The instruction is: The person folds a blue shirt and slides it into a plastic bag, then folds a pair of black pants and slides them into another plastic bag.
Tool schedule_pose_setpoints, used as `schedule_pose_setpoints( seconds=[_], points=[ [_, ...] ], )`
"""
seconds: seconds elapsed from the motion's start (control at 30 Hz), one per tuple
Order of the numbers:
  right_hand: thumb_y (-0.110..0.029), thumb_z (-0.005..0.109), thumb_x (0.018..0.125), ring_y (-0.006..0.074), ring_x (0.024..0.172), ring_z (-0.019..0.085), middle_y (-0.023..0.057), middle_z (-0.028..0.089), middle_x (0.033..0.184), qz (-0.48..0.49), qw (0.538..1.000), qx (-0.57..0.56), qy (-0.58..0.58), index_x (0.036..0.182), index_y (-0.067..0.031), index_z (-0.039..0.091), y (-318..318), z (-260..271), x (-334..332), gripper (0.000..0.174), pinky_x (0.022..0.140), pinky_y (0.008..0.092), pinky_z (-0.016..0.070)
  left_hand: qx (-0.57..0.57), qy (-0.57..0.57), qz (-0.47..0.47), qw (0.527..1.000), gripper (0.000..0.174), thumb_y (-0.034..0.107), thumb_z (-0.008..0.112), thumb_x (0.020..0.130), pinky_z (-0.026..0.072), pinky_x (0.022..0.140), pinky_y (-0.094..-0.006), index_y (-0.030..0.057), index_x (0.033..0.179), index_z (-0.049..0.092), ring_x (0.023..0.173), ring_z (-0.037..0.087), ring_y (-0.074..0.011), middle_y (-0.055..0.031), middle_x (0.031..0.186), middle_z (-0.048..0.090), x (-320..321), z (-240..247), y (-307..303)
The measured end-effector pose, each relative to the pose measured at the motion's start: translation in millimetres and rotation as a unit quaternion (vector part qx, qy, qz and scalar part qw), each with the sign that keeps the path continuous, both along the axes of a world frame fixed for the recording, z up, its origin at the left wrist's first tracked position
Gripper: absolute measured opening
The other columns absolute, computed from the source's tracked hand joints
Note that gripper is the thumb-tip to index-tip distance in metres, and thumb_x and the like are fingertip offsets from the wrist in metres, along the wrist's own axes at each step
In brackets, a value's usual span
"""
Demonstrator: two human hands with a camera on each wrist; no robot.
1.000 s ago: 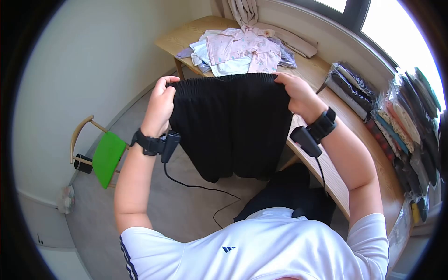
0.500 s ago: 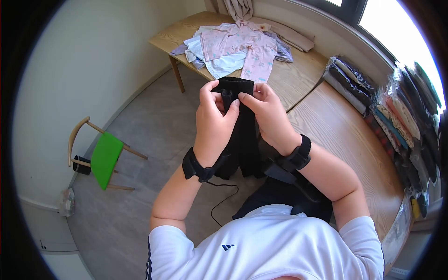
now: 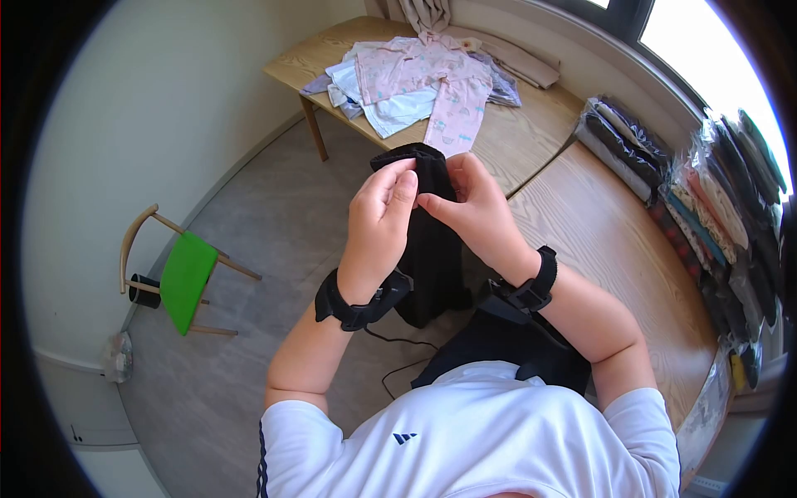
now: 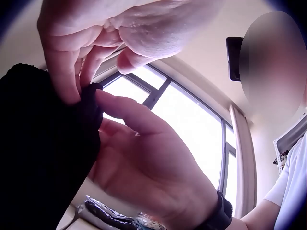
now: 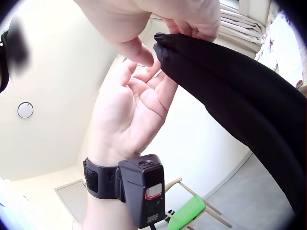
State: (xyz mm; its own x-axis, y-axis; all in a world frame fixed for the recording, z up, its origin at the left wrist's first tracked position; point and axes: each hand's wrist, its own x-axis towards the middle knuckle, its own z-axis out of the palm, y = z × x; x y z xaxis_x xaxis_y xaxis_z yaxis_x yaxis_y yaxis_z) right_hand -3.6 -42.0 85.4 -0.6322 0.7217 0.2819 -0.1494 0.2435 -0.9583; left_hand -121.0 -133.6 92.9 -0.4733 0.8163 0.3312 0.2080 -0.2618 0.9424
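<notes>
Black elastic-waist pants [image 3: 436,241], doubled over lengthwise, hang from the waistband in front of the person. The right hand [image 3: 486,212] holds the gathered upper edge, its fingers behind the cloth and its thumb in front. Seen in the left wrist view, that right thumb [image 4: 120,108] presses the bunched black waistband. The left hand [image 3: 382,220] has its fingertips at the waistband's left side, with the thumb off the cloth. In the right wrist view the left palm [image 5: 129,105] faces up, fingers loosely bent beside the fabric end.
A pink patterned garment [image 3: 457,116] lies over white and lilac clothes on the far wooden table [image 3: 531,141]. Plastic-wrapped folded clothes [image 3: 618,149] line the window side. A chair with a green seat [image 3: 184,278] stands at left, and a black cable [image 3: 390,339] hangs below the hands.
The pants were stretched wide between both hands, then the hands came together and doubled them over. The left fingers have since shifted at the waistband, and its top now tilts left.
</notes>
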Motion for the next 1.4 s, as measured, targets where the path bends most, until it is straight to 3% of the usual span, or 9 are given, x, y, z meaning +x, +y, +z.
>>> schedule_pose_setpoints(
  seconds=[0.17,0.3,0.37,0.53,0.67,0.9,0.97,1.07,1.4],
  points=[
    [-0.009,0.069,0.075,0.0153,0.084,0.058,0.0125,0.060,0.088,-0.058,0.994,0.068,-0.054,0.102,0.0056,0.049,-7,11,5,0.036,0.074,0.0284,0.0478,0.044,0.181,-0.003,0.982,0.034,0.021,0.054,0.094,0.0480,0.078,-0.0291,-0.0066,0.113,0.059,0.086,0.061,-0.0197,-0.0150,0.098,0.063,0,10,-6],
    [-0.006,0.064,0.076,0.0147,0.085,0.058,0.0119,0.061,0.089,-0.058,0.996,0.051,-0.037,0.101,0.0060,0.051,5,1,1,0.031,0.075,0.0277,0.0477,0.057,0.170,-0.018,0.984,0.032,0.021,0.058,0.091,0.0480,0.076,-0.0298,-0.0056,0.110,0.060,0.086,0.061,-0.0206,-0.0146,0.100,0.063,2,12,-9],
    [-0.005,0.062,0.076,0.0140,0.085,0.057,0.0110,0.061,0.090,-0.019,1.000,-0.009,-0.015,0.101,0.0062,0.051,10,4,5,0.030,0.075,0.0274,0.0476,-0.020,0.211,-0.051,0.976,0.037,0.023,0.064,0.087,0.0440,0.090,-0.0302,-0.0010,0.115,0.060,0.103,0.057,-0.0186,-0.0112,0.112,0.060,-8,27,-13],
    [-0.004,0.060,0.077,0.0120,0.085,0.057,0.0084,0.061,0.091,0.040,0.997,-0.043,0.048,0.102,0.0067,0.051,7,28,12,0.029,0.076,0.0261,0.0473,0.101,0.492,0.052,0.863,0.065,0.030,0.082,0.067,0.0440,0.090,-0.0362,0.0026,0.119,0.054,0.102,0.058,-0.0256,-0.0141,0.112,0.060,-28,39,10],
    [-0.003,0.059,0.079,0.0105,0.085,0.057,0.0074,0.061,0.092,0.057,0.995,-0.045,0.071,0.102,0.0061,0.051,12,49,21,0.026,0.076,0.0243,0.0471,-0.079,0.412,-0.042,0.907,0.059,0.026,0.083,0.067,0.0494,0.077,-0.0307,-0.0005,0.113,0.058,0.084,0.063,-0.0204,-0.0114,0.094,0.066,-32,62,17],
    [-0.005,0.064,0.079,0.0120,0.096,0.056,0.0084,0.059,0.105,0.100,0.983,-0.030,0.152,0.113,0.0005,0.047,25,53,30,0.038,0.083,0.0266,0.0456,-0.101,0.377,-0.161,0.907,0.034,0.010,0.077,0.074,0.0479,0.077,-0.0246,-0.0018,0.104,0.065,0.083,0.059,-0.0094,-0.0033,0.090,0.067,-36,127,33],
    [-0.009,0.069,0.076,0.0168,0.102,0.055,0.0089,0.056,0.111,-0.082,0.970,0.182,0.137,0.114,-0.0011,0.047,25,46,30,0.044,0.086,0.0306,0.0445,-0.094,0.383,-0.167,0.904,0.033,0.009,0.075,0.075,0.0481,0.078,-0.0240,-0.0015,0.104,0.064,0.083,0.060,-0.0091,-0.0019,0.091,0.067,-40,146,39],
    [-0.013,0.073,0.073,0.0208,0.107,0.053,0.0092,0.054,0.114,-0.173,0.952,0.235,0.091,0.115,-0.0020,0.048,8,25,39,0.050,0.089,0.0335,0.0432,-0.110,0.414,-0.142,0.892,0.031,0.012,0.074,0.077,0.0493,0.075,-0.0241,-0.0009,0.103,0.064,0.079,0.062,-0.0092,-0.0011,0.087,0.067,-40,181,40],
    [-0.017,0.069,0.080,0.0226,0.103,0.058,0.0158,0.060,0.113,-0.054,0.997,0.049,0.013,0.125,0.0022,0.045,-15,-38,18,0.055,0.089,0.0310,0.0451,-0.118,0.465,-0.092,0.873,0.030,0.006,0.077,0.072,0.0492,0.075,-0.0247,-0.0024,0.098,0.065,0.079,0.061,-0.0101,-0.0039,0.087,0.068,-14,268,21]
  ],
)
